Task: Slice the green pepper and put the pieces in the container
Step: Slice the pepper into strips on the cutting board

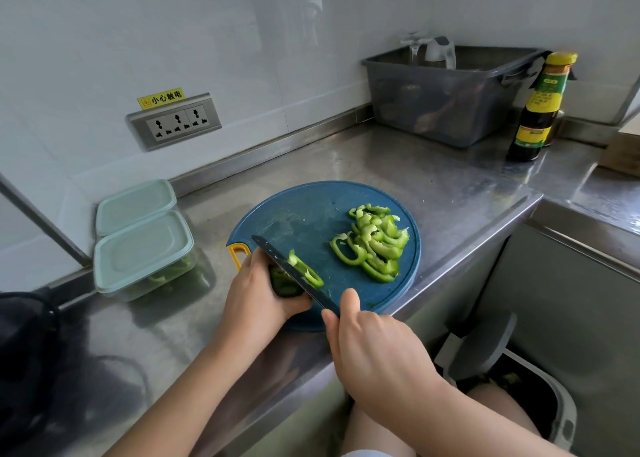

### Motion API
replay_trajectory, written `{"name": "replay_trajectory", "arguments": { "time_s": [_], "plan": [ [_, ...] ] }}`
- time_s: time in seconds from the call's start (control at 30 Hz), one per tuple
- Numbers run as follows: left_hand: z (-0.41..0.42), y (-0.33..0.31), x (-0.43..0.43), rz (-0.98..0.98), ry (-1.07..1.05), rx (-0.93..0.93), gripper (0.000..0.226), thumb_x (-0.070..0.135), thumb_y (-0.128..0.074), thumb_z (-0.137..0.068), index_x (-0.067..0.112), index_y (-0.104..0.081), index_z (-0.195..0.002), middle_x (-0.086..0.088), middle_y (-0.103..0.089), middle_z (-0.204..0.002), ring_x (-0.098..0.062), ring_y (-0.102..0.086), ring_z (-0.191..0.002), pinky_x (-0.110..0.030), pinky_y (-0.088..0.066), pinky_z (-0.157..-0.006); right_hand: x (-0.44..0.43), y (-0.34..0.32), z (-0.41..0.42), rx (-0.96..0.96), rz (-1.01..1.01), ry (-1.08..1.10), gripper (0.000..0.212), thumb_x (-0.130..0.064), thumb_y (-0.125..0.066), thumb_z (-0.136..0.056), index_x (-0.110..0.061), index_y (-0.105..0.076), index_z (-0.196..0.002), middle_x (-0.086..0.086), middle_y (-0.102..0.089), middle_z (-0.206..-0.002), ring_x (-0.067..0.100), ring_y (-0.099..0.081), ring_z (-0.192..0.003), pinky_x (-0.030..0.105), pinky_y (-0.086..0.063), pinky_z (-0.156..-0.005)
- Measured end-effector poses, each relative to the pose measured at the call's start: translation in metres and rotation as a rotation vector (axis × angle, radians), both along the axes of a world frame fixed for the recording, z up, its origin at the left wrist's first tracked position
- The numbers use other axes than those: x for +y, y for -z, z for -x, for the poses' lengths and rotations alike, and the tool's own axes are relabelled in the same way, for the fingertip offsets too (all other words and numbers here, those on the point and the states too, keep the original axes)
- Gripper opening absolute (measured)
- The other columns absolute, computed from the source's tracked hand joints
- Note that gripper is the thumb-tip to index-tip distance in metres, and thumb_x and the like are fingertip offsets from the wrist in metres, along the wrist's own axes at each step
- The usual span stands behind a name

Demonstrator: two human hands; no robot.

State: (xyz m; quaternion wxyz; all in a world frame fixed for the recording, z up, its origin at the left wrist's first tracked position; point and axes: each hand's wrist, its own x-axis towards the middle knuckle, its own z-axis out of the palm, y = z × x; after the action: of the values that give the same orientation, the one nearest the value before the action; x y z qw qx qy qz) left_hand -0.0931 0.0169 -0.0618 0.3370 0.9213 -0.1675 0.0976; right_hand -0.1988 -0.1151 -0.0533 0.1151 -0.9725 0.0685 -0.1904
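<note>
On a round blue cutting board, my left hand grips the uncut end of a green pepper. My right hand holds a dark knife by its handle, the blade lying against the pepper's cut face. A fresh green slice leans on the blade's right side. A pile of pepper strips lies on the right half of the board. Two lidded pale green containers stand to the left; the nearer one shows green pieces inside.
A grey plastic bin stands at the back right beside a dark sauce bottle. A wall socket is behind the counter. An open waste bin stands on the floor at the lower right. A dark object fills the left edge.
</note>
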Motion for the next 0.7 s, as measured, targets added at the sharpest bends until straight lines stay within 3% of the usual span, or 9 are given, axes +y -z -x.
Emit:
{"name": "replay_trajectory", "arguments": {
  "time_s": [0.17,0.27,0.4,0.5,0.6,0.7],
  "plan": [
    [0.001,-0.004,0.000,0.019,-0.005,0.025,0.059,0.033,-0.086,-0.052,0.023,-0.053,-0.100,0.007,-0.060,-0.101,-0.015,-0.058,-0.091,-0.020,-0.037,-0.066,0.002,-0.006,0.001,0.030,-0.037,0.006,0.031,-0.040,-0.036,-0.086,-0.019,-0.021,-0.070,-0.006,0.009,-0.050,0.012,0.015,-0.041,0.023,0.013,-0.046],
    [0.002,-0.006,-0.001,0.036,-0.007,0.058,0.056,0.033,-0.085,-0.055,0.024,-0.050,-0.098,0.009,-0.058,-0.097,-0.010,-0.052,-0.085,-0.009,-0.034,-0.061,0.000,-0.001,0.001,0.099,-0.035,-0.004,0.032,-0.041,-0.039,-0.086,-0.019,-0.021,-0.070,-0.007,0.008,-0.050,0.011,0.014,-0.041,0.024,0.012,-0.045],
    [0.001,-0.009,0.000,0.020,-0.014,0.072,0.054,0.033,-0.084,-0.057,0.020,-0.052,-0.099,0.008,-0.058,-0.095,-0.010,-0.051,-0.083,-0.010,-0.034,-0.060,0.000,-0.001,0.001,0.194,-0.023,-0.119,0.030,-0.041,-0.018,-0.101,-0.017,-0.025,-0.084,-0.005,-0.026,-0.054,0.015,-0.021,-0.042,0.030,-0.010,-0.041],
    [0.000,-0.009,0.000,0.017,-0.020,0.092,0.053,0.040,-0.082,-0.055,0.016,-0.053,-0.094,0.009,-0.059,-0.089,-0.010,-0.052,-0.079,-0.009,-0.035,-0.057,-0.001,-0.009,-0.008,0.224,-0.131,-0.187,0.031,-0.042,-0.016,-0.101,-0.016,-0.026,-0.087,-0.002,-0.032,-0.061,0.020,-0.030,-0.049,0.032,-0.019,-0.044],
    [-0.001,-0.010,0.001,0.020,-0.030,0.101,0.065,0.062,-0.070,-0.044,0.015,-0.050,-0.084,0.007,-0.057,-0.078,-0.008,-0.052,-0.070,-0.013,-0.035,-0.053,-0.007,-0.019,-0.024,0.324,-0.248,-0.185,0.033,-0.037,-0.021,-0.102,-0.015,-0.029,-0.080,0.002,-0.038,-0.068,0.031,-0.049,-0.070,0.034,-0.031,-0.058],
    [-0.001,-0.011,0.000,-0.001,-0.023,0.080,0.060,0.051,-0.079,-0.050,0.011,-0.047,-0.081,0.005,-0.053,-0.072,-0.013,-0.050,-0.066,-0.017,-0.033,-0.050,-0.015,-0.038,-0.038,0.408,-0.227,-0.310,0.038,-0.022,-0.023,-0.103,-0.018,-0.023,-0.065,0.014,-0.053,-0.088,0.033,-0.056,-0.088,0.032,-0.036,-0.063]
  ]
}}
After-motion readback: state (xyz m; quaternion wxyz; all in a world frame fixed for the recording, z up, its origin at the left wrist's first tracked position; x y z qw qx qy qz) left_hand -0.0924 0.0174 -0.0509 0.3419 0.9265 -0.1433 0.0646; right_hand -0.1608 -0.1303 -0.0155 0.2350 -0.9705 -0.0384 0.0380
